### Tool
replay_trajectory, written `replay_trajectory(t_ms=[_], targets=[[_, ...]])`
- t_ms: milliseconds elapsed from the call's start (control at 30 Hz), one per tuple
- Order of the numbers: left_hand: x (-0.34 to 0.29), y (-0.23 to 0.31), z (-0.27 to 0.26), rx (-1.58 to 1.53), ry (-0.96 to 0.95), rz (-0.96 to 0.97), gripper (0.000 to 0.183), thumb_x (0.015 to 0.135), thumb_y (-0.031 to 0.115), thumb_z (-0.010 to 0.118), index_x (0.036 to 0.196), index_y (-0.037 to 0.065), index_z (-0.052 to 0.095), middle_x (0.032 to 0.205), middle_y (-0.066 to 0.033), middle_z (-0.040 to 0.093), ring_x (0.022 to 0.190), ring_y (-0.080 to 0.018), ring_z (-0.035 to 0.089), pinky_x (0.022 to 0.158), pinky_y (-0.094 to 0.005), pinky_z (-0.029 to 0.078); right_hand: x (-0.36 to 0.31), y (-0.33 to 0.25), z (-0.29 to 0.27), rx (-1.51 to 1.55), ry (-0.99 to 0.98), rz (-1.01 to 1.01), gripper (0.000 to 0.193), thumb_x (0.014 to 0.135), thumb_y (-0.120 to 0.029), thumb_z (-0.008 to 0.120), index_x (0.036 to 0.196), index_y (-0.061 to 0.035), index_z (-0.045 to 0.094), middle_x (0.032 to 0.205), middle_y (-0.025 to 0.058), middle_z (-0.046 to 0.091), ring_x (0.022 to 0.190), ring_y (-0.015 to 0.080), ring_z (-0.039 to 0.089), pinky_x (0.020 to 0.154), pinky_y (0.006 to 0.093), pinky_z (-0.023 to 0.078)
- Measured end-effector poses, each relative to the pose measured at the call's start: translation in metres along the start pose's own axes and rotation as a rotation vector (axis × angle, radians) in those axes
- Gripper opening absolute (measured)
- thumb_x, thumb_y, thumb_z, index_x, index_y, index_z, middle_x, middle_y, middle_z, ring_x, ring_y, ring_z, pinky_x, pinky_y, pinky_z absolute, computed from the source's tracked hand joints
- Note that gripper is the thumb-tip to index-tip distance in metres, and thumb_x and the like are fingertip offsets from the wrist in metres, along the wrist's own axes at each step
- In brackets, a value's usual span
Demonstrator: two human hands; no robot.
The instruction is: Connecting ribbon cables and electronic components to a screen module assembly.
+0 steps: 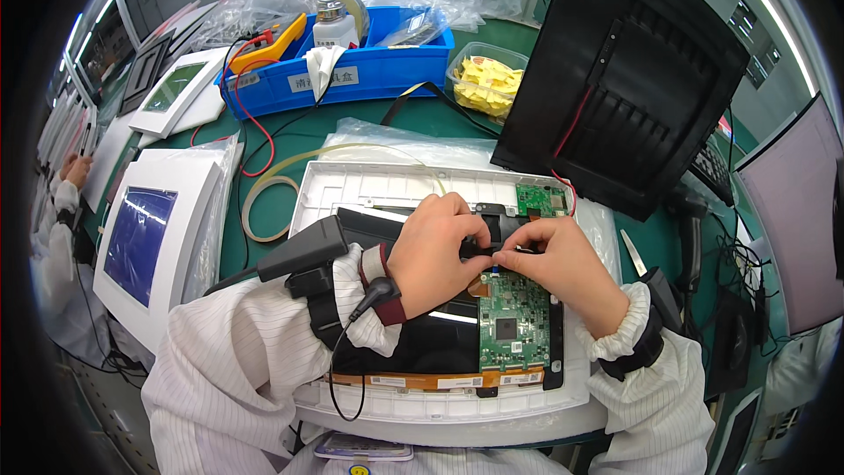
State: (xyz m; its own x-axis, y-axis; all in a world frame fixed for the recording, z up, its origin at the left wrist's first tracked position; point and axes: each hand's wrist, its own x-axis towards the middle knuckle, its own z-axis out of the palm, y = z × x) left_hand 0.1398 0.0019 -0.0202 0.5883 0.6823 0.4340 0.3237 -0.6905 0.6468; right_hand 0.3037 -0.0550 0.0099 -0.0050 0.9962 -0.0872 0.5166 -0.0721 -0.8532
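Note:
My left hand (437, 255) and my right hand (560, 262) meet over the upper right of an opened display panel. Fingers and thumbs of both are closed in a pinch, with the tips nearly touching. Something small and dark shows between them, too covered to name. Just below lies a green circuit board (520, 321) with a square black chip; a smaller green board (541, 200) sits above the right hand. Both rest within a white plastic housing (352, 189), along with the black panel back (387, 356). An orange flex strip (413, 380) runs along its lower edge. A wrist strap (384, 299) with a cord circles my left wrist.
Beyond the housing stand a blue tool bin (378, 66) and a tub of yellow pieces (488, 84). A large black cover (624, 79) leans at the right, near a scissors-like metal blade (633, 253). A tape roll (249, 211) and white-framed screen (141, 237) lie left.

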Motion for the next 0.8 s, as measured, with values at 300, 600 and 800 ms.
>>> replay_trajectory(t_ms=[300, 600, 800], targets=[[0.01, -0.002, -0.007, 0.091, -0.129, -0.061, 0.025, 0.057, 0.018, 0.074, 0.073, 0.007, 0.058, 0.072, -0.0058, 0.055, 0.074, -0.0234, 0.048, 0.068, -0.0309, 0.038, 0.009, -0.003, 0.002, 0.083, 0.023, 0.015, 0.01, 0.065, -0.007, 0.06, 0.07, 0.0016, 0.057, 0.059, 0.004, 0.055, 0.056, 0.0092, 0.05, 0.052, 0.0227, 0.04], [0.012, -0.004, -0.008, 0.087, -0.137, -0.091, 0.026, 0.057, 0.017, 0.074, 0.07, 0.006, 0.054, 0.068, -0.0046, 0.055, 0.071, -0.0226, 0.047, 0.065, -0.0314, 0.039, 0.021, -0.007, 0.0, -0.166, -0.059, 0.114, 0.009, 0.069, -0.003, 0.055, 0.075, 0.0027, 0.058, 0.064, 0.0039, 0.057, 0.06, 0.0088, 0.055, 0.054, 0.0208, 0.044], [0.013, -0.003, -0.025, 0.172, -0.109, 0.109, 0.014, 0.065, 0.007, 0.065, 0.076, 0.006, 0.057, 0.077, -0.0072, 0.054, 0.075, -0.0257, 0.049, 0.066, -0.0346, 0.04, 0.027, -0.007, -0.001, -0.26, 0.008, -0.129, 0.011, 0.064, -0.007, 0.06, 0.07, 0.0018, 0.061, 0.063, 0.012, 0.06, 0.057, 0.0217, 0.059, 0.057, 0.0281, 0.045]])
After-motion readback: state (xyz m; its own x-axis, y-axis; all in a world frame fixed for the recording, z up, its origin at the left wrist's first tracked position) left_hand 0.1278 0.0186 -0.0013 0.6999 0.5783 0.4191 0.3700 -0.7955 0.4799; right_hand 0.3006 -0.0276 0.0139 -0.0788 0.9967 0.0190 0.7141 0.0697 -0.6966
